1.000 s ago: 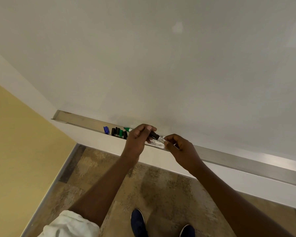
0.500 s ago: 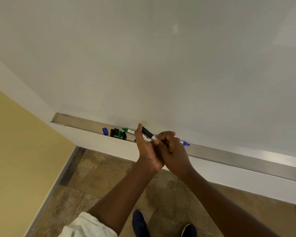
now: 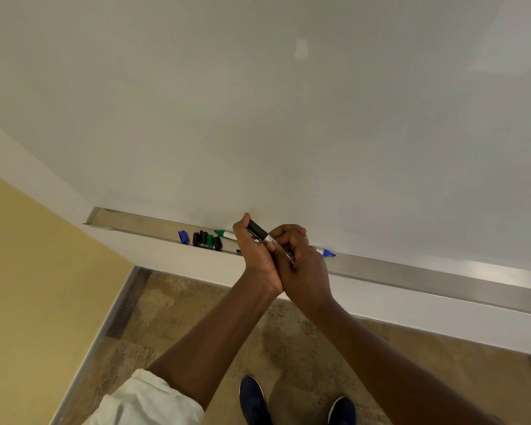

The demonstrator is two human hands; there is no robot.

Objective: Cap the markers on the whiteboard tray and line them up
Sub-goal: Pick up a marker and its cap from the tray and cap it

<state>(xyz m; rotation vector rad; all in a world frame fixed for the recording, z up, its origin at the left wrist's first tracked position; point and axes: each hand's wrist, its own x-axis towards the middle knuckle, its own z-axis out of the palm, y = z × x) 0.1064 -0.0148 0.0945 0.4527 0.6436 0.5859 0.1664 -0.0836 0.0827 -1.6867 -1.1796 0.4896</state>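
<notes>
A black marker (image 3: pixel 259 232) with its black cap on the upper end is gripped between both hands, just above the metal whiteboard tray (image 3: pixel 442 276). My left hand (image 3: pixel 255 256) wraps the cap end; my right hand (image 3: pixel 301 262) grips the barrel, and the two hands press together. In the tray to the left lie a loose blue cap (image 3: pixel 183 236) and a cluster of black and green caps (image 3: pixel 207 239). A green marker (image 3: pixel 226 234) lies uncapped, partly hidden behind my left hand. A blue marker's tip (image 3: pixel 327 252) sticks out to the right of my right hand.
The whiteboard (image 3: pixel 288 118) fills the upper view. A yellow wall (image 3: pixel 37 286) stands at the left. Below are the mottled brown floor (image 3: pixel 196 317) and my two dark blue shoes (image 3: pixel 253 400).
My hands came together from apart, with the black cap now on the marker. They hold nearly the same pose as half a second ago.
</notes>
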